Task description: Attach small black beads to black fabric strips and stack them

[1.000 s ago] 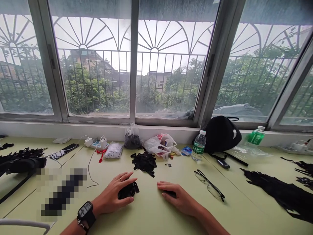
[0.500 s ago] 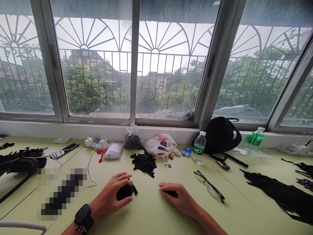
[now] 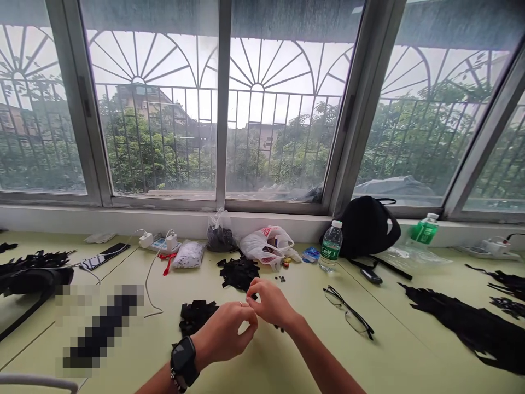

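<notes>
As the left hand (image 3: 223, 332) and right hand (image 3: 269, 302) meet, their fingers (image 3: 254, 287) pinch something small (image 3: 255, 296), perhaps black.

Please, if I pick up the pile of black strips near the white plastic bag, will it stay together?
The pile of black strips will probably fall apart: the pieces only overlap, with nothing visible binding them. Each looks thin and flat, so likely light and somewhat floppy, though the material is hard to tell.
</notes>
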### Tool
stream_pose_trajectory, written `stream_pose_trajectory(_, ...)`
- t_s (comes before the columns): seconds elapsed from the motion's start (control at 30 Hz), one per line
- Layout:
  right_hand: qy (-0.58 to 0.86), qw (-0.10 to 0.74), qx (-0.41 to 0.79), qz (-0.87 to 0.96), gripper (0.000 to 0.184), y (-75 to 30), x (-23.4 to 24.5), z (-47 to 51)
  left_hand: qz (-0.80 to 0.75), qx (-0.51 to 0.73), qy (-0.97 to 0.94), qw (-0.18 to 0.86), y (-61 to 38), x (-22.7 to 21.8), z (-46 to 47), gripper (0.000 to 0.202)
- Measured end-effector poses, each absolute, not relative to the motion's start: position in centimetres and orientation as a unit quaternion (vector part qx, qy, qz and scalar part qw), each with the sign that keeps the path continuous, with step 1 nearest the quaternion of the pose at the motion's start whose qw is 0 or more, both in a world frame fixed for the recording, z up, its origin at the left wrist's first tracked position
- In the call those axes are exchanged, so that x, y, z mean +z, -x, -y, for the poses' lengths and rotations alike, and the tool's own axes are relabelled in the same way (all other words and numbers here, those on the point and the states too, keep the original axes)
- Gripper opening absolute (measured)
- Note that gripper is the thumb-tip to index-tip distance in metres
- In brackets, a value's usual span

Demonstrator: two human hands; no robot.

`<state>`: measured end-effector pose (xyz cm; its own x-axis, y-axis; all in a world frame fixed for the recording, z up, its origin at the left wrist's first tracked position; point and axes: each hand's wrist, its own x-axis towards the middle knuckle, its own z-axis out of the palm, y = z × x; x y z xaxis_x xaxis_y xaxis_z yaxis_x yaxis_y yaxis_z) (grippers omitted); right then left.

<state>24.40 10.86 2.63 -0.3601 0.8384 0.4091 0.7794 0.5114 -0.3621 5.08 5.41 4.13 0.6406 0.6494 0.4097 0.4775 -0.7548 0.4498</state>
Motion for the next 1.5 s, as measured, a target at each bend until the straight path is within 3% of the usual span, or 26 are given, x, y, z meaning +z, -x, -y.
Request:
stream_pose_trajectory(0.23, 0.515, 0.23, -0.016, 0.826, 0.016, -23.8, 0.4, -10.6, -0.312, 0.327, -0.875, 0.171, -5.4, 1.7, -5.9, 0.02)
stream_pose_trajectory(0.33, 0.508, 0.254, -0.002, 0.823, 0.016, -23.7, 0.4, -10.5, -0.314, 0.344, -0.867, 0.177, -5.4, 1.8, -5.8, 0.019)
stream_pose_trajectory(0.47, 0.485, 0.375, 0.101, 0.783, 0.013, -23.9, 1.3, -10.6, -0.334, 0.4, -0.835, 0.175, -5.2, 2.3, -5.9, 0.017)
stream_pose_trajectory(0.6, 0.437, 0.466, 0.243, 0.73, 0.011, -24.1, 2.3, -10.7, -0.359, 0.454, -0.799, 0.163, -4.6, 2.2, -6.6, 0.035)
stream_pose_trajectory(0.73, 0.37, 0.495, 0.384, 0.686, 0.018, -23.8, 2.9, -10.4, -0.381, 0.466, -0.78, 0.17, -4.3, 1.7, -7.4, 0.044)
stream_pose_trajectory(0.87, 0.335, 0.497, 0.44, 0.668, 0.022, -23.3, 3.3, -9.9, -0.386, 0.463, -0.768, 0.215, -4.4, 1.9, -7.7, 0.029)
stream_pose_trajectory(1.0, 0.363, 0.496, 0.369, 0.698, 0.014, -23.2, 3.2, -9.2, -0.382, 0.467, -0.767, 0.217, -4.7, 2.6, -7.5, 0.027)
stream_pose_trajectory(1.1, 0.407, 0.509, 0.2, 0.732, 0.004, -23.1, 2.8, -8.3, -0.393, 0.474, -0.762, 0.201, -4.8, 2.7, -7.3, 0.026)
stream_pose_trajectory(1.2, 0.424, 0.478, 0.051, 0.768, 0.006, -23.0, 2.3, -7.4, -0.408, 0.464, -0.768, 0.169, -4.7, 2.5, -7.0, 0.024)
stream_pose_trajectory(1.33, 0.434, 0.379, -0.004, 0.817, 0.008, -22.6, 1.7, -7.0, -0.41, 0.429, -0.795, 0.13, -4.7, 2.3, -6.5, 0.021)
stream_pose_trajectory(1.5, 0.453, 0.315, -0.056, 0.832, 0.01, -22.3, 1.2, -7.0, -0.425, 0.392, -0.811, 0.094, -4.8, 1.8, -6.2, 0.021)
